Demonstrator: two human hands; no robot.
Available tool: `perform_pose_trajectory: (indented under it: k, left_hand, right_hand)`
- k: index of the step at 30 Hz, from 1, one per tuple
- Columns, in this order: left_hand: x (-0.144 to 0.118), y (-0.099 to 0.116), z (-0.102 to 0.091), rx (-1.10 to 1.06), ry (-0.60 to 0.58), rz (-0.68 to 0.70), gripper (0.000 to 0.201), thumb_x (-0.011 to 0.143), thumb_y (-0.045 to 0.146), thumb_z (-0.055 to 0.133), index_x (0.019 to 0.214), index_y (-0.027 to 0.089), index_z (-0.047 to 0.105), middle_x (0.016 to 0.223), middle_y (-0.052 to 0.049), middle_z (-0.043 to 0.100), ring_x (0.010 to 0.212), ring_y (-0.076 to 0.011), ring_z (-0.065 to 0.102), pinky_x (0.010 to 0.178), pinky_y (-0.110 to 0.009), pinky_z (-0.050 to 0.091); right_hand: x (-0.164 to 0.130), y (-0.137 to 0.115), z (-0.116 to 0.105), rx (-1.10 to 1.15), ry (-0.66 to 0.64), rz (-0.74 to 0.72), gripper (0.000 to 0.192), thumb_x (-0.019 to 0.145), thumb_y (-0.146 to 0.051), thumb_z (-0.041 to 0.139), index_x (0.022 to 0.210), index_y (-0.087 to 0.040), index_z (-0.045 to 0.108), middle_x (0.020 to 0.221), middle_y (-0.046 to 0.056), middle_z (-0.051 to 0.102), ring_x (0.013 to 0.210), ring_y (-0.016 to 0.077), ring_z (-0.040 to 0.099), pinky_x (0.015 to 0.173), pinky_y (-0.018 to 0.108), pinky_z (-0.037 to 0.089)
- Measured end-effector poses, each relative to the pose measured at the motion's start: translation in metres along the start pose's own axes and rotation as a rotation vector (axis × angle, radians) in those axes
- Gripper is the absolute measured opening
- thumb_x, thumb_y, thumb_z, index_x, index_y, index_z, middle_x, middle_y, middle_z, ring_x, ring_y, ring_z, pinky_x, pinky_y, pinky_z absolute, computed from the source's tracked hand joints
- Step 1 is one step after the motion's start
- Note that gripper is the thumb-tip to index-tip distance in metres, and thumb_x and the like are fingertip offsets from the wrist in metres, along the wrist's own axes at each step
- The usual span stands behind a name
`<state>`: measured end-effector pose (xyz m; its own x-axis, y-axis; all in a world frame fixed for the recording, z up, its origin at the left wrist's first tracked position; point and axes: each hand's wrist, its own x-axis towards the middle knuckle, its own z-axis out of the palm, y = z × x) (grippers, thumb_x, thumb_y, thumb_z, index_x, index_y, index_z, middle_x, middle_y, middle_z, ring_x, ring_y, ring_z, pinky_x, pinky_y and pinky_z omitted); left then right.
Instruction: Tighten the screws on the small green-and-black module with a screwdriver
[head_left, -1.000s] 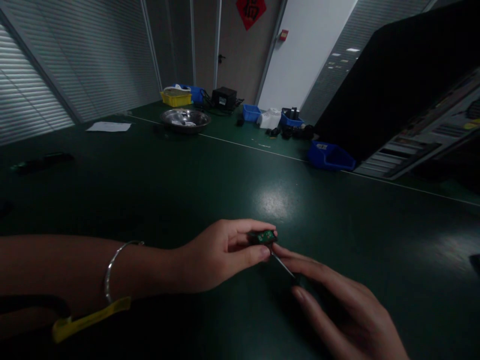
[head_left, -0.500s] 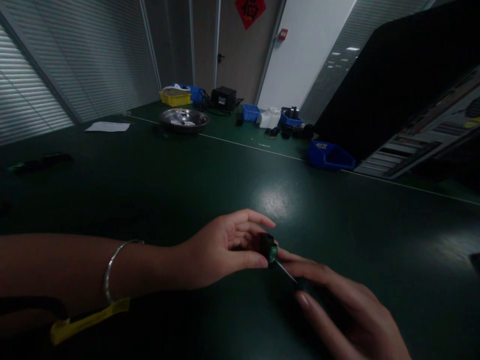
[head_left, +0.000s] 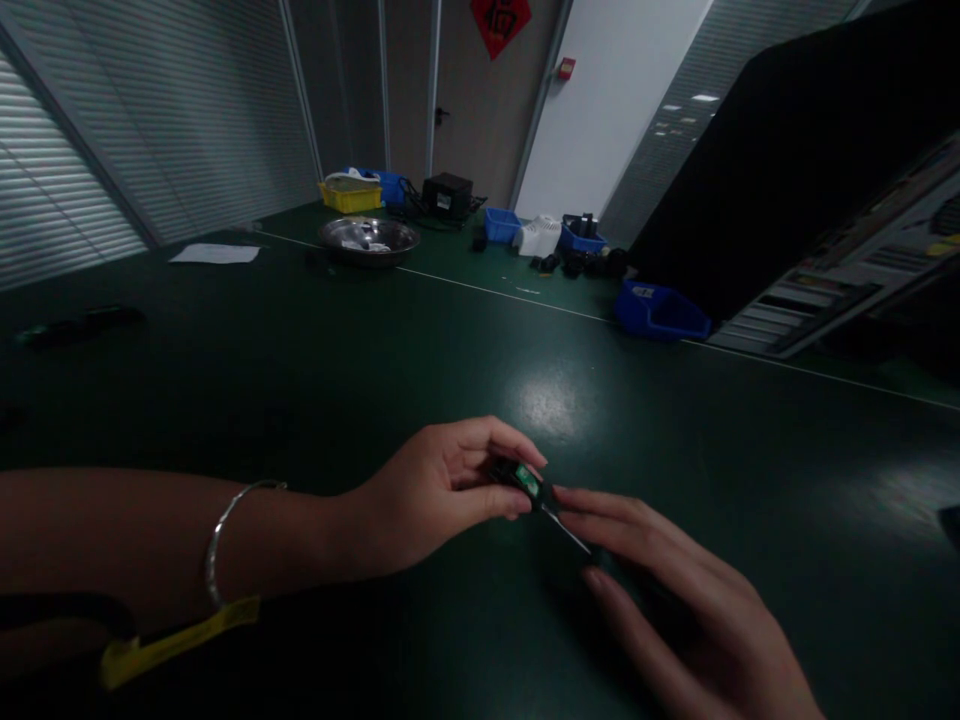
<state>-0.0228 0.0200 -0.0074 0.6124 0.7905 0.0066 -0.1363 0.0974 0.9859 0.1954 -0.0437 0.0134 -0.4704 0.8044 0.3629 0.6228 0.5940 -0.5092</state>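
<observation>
The left hand (head_left: pixel 442 495) pinched a small green circuit board (head_left: pixel 525 480) between thumb and fingers, just above the dark green counter (head_left: pixel 375 350). The right hand (head_left: pixel 675 620), at 4 o'clock from the board, gripped a thin screwdriver (head_left: pixel 566 530), its tip touching the board. A steel bowl (head_left: pixel 369 240) stood well apart at 11 o'clock, a blue bin (head_left: pixel 660 312) at 1 o'clock.

Beyond the steel bowl (head_left: pixel 370 240) stood four blue bins (head_left: pixel 660 311), one yellow bin (head_left: pixel 351 197) and one paper sheet (head_left: pixel 215 254).
</observation>
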Motion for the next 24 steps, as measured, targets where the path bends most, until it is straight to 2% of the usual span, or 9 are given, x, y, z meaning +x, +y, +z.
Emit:
perform_pose_trajectory:
  k: [7,14,19,24]
  left_hand:
    - [-0.0020,0.0014,-0.0023,0.247,-0.035,0.132,0.021,0.081,0.019,0.068,0.102,0.017,0.072,0.097,-0.005,0.067,0.091,-0.0166,0.065,0.082,-0.028,0.052]
    - [0.0006,-0.0013,-0.0012,-0.129,-0.078,-0.075,0.024,0.073,0.010,0.074,0.096,0.016,0.071,0.086,-0.002,0.074,0.083,-0.0130,0.069,0.081,-0.027,0.054]
    - [0.0017,0.0011,-0.0006,-0.208,-0.079,-0.105,0.023,0.071,0.006,0.074,0.092,0.014,0.072,0.085,-0.002,0.075,0.077,-0.0104,0.069,0.077,-0.023,0.054]
    - [0.0033,0.0029,0.0006,-0.264,-0.082,-0.131,0.021,0.070,0.005,0.074,0.089,0.012,0.072,0.084,-0.003,0.074,0.074,-0.0110,0.069,0.074,-0.025,0.055]
  right_hand:
    - [0.0003,0.0022,-0.0003,-0.025,0.028,-0.028,0.032,0.084,-0.012,0.059,0.114,-0.022,0.065,0.110,0.009,0.069,0.095,0.0191,0.071,0.077,0.022,0.060]
    - [0.0001,0.0010,0.0008,0.037,0.027,-0.004,0.034,0.085,-0.012,0.059,0.116,-0.024,0.062,0.103,0.008,0.069,0.090,0.0183,0.071,0.074,0.021,0.059]
    - [0.0011,-0.0009,0.0011,0.073,0.013,-0.012,0.036,0.085,-0.009,0.058,0.117,-0.026,0.060,0.102,0.005,0.069,0.090,0.0148,0.070,0.075,0.017,0.058]
    - [-0.0006,-0.0016,0.0027,0.110,0.043,-0.004,0.040,0.084,-0.008,0.058,0.118,-0.027,0.059,0.103,0.004,0.070,0.091,0.0157,0.070,0.075,0.019,0.058]
